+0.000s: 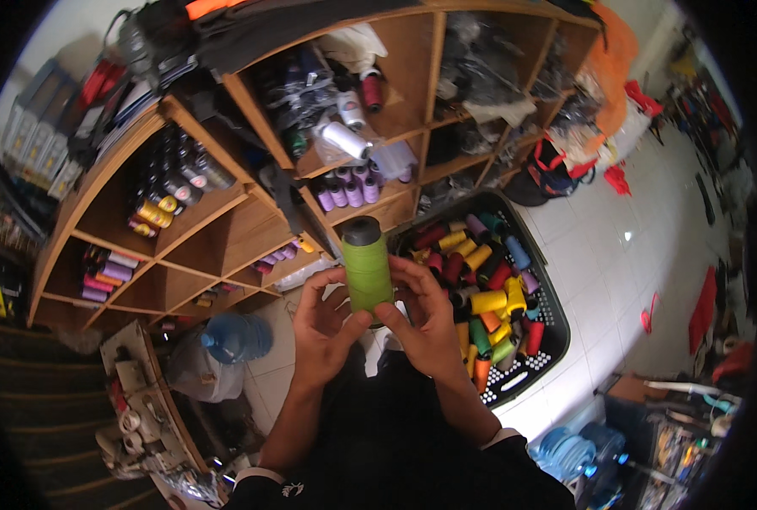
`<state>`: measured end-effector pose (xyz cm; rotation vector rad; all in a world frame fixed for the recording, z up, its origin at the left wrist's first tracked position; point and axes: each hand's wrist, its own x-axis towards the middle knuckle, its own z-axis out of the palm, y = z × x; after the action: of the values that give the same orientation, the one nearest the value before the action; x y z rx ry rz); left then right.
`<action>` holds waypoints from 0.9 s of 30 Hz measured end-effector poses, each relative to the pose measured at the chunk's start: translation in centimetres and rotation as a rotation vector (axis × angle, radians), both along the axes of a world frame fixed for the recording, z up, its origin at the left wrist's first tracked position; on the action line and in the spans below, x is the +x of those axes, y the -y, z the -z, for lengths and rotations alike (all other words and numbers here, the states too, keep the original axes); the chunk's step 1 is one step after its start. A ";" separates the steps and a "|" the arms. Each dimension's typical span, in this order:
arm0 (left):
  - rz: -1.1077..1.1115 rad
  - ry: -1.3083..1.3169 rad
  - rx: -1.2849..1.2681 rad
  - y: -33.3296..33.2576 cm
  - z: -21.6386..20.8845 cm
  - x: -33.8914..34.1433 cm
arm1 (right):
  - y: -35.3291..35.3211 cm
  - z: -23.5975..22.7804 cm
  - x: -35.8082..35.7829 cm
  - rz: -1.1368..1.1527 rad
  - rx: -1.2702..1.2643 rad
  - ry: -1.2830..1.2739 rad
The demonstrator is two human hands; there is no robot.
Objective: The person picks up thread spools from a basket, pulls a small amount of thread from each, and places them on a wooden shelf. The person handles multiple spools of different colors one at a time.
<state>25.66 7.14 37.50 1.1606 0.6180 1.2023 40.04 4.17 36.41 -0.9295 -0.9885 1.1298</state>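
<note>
A lime-green spool of thread (368, 276) with a dark top end stands nearly upright between my two hands, in front of my body. My left hand (326, 327) holds its lower left side, thumb against the thread. From the other side my right hand (421, 323) grips it too, with the thumb near the spool's base. Right of my hands, a black plastic basket (557, 336) on the floor holds many thread spools in yellow, red, green, orange, purple and blue. Part of the basket is hidden behind my right hand and arm.
Wooden cubby shelves (217, 223) curve around the far left and front, with purple spools (353, 189) in one compartment. A blue water jug (237, 337) stands at left near a sewing machine (132, 374). More blue jugs (565, 452) sit at lower right. Red scraps (649, 313) lie on the tiled floor.
</note>
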 end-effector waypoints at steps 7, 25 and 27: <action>-0.181 -0.182 -0.102 0.2 0.5 -6.0 | -3.1 1.8 -3.5 -0.289 0.061 -0.028; -0.727 -0.027 -0.222 12.1 0.8 -29.1 | -3.5 0.3 -29.2 -1.106 0.160 0.242; -0.796 0.003 -0.236 13.8 1.1 -32.0 | -2.7 0.6 -32.9 -1.142 0.195 0.270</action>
<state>-6.36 -6.66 36.44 0.7141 1.2521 1.7280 7.10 6.82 35.78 -0.2971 -1.9220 1.8033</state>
